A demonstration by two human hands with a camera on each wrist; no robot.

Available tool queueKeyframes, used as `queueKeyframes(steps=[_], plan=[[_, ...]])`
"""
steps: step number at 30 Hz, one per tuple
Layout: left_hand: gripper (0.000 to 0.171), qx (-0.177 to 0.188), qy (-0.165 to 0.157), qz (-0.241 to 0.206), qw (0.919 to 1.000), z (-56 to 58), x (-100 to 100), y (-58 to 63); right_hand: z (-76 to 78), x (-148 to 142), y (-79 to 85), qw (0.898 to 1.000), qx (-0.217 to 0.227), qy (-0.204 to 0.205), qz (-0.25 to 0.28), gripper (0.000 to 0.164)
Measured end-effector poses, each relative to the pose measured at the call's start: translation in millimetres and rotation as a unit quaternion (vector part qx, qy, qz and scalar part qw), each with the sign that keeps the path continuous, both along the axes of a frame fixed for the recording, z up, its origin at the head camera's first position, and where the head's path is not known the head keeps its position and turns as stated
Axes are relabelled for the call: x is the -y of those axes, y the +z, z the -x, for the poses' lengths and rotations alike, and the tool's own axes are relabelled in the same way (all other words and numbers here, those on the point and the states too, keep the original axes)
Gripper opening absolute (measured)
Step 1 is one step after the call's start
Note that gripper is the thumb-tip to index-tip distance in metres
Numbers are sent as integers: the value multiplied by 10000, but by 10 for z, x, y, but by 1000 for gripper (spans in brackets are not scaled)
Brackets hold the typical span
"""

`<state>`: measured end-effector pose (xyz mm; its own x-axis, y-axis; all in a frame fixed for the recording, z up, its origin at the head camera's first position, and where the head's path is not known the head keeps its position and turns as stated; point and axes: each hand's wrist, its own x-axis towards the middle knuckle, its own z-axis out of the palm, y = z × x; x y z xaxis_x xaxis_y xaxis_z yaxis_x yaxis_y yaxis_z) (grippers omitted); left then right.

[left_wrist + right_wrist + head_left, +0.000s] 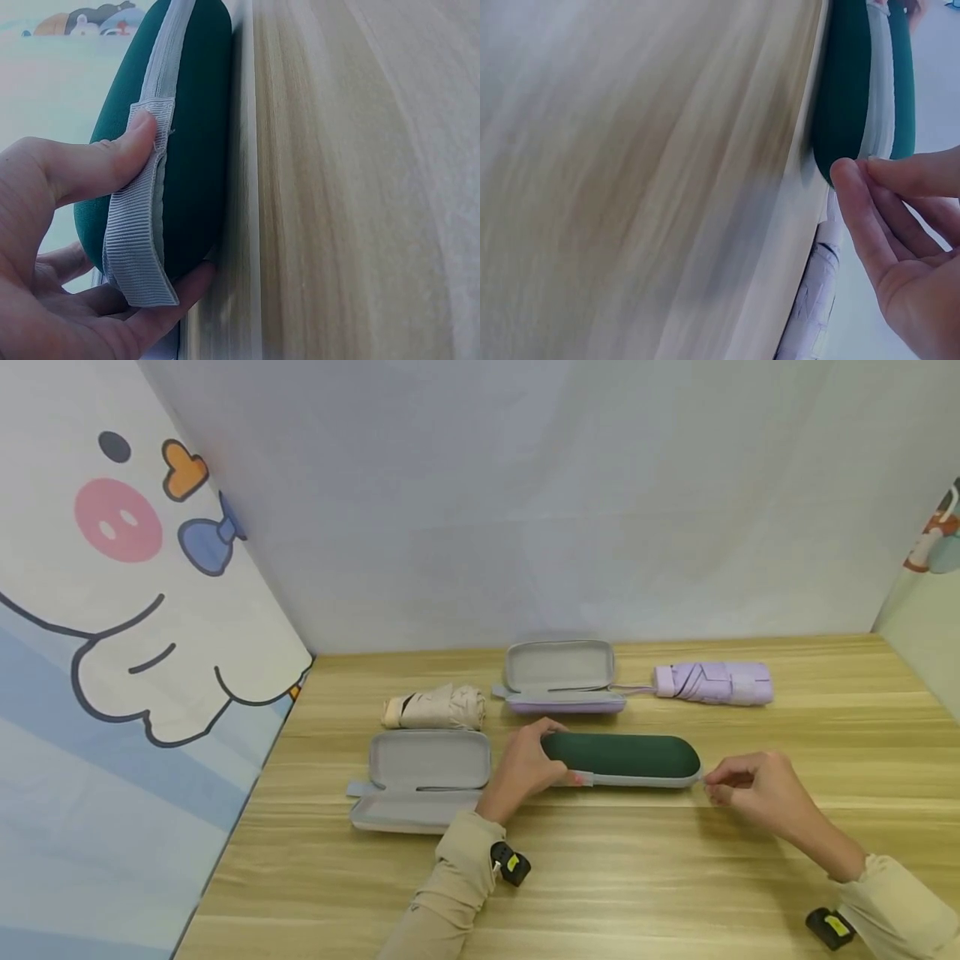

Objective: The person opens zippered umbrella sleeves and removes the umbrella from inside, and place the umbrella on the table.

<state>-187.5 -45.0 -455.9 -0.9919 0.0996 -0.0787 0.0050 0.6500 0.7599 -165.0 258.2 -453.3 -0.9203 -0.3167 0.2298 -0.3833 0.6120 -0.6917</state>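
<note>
A dark green zip case point(622, 755) lies closed on the wooden table, a pale grey zipper band point(881, 82) running along its side. My left hand point(527, 768) grips its left end, the thumb on the grey ribbed strap point(135, 225) and the other fingers around the far side. At the case's right end, my right hand point(765, 793) pinches the end of the zipper between thumb and forefinger; the pull itself is hidden by the fingertips. Behind the left wrist sits an open grey-lined case point(429, 760), partly covered by that arm.
A folded beige umbrella point(438, 708) lies behind the open grey case. Farther back stands an open lilac case point(562, 702), and to its right a folded lilac umbrella point(712, 683) with its cord towards that case. A pale cloth wall point(555, 527) rises behind the table.
</note>
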Motion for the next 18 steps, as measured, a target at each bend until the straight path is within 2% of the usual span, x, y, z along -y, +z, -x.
queueKeyframes(steps=[8, 18], plan=[[59, 33, 73, 71, 9999, 6, -18, 14, -25, 64, 57, 9996, 187, 126, 162, 15], [57, 76, 92, 87, 9999, 5, -29, 3, -59, 121, 24, 9992, 172, 206, 303, 13]])
